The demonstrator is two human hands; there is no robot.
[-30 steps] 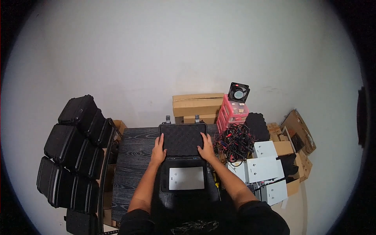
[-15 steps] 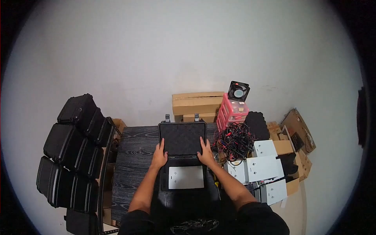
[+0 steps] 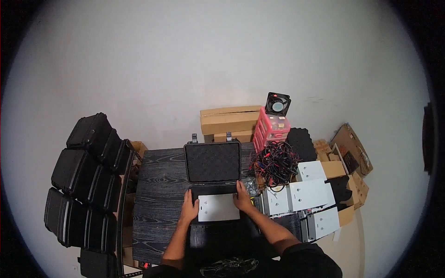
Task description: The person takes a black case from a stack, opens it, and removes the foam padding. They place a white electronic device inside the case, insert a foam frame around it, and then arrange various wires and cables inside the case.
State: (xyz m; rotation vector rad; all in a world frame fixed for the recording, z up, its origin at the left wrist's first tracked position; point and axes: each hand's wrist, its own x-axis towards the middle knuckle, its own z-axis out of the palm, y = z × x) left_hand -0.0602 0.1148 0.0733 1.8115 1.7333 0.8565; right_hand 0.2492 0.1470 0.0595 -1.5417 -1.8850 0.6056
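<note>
An open black hard case (image 3: 214, 189) lies on the dark wood-grain table in front of me, its foam-lined lid (image 3: 213, 162) tilted up at the back. Inside the base sits a pale grey panel (image 3: 219, 207) with small round fittings near its left side. My left hand (image 3: 189, 209) is at the base's left wall, fingers along the outside and thumb toward the panel. On the opposite wall my right hand (image 3: 242, 199) holds in much the same way, its thumb side near the panel's right edge. Some fingertips are hard to make out.
Black cases (image 3: 76, 173) are stacked at the left. To the right are tangled cables (image 3: 277, 162), a pink drawer unit (image 3: 262, 132) with a fan (image 3: 278, 104) on top, and several light grey boxes (image 3: 308, 194). Cardboard boxes (image 3: 229, 123) stand behind the case.
Both hands have come down from the lower sides of the lid to the sides of the base. The lid still stands open, and the view has shifted slightly.
</note>
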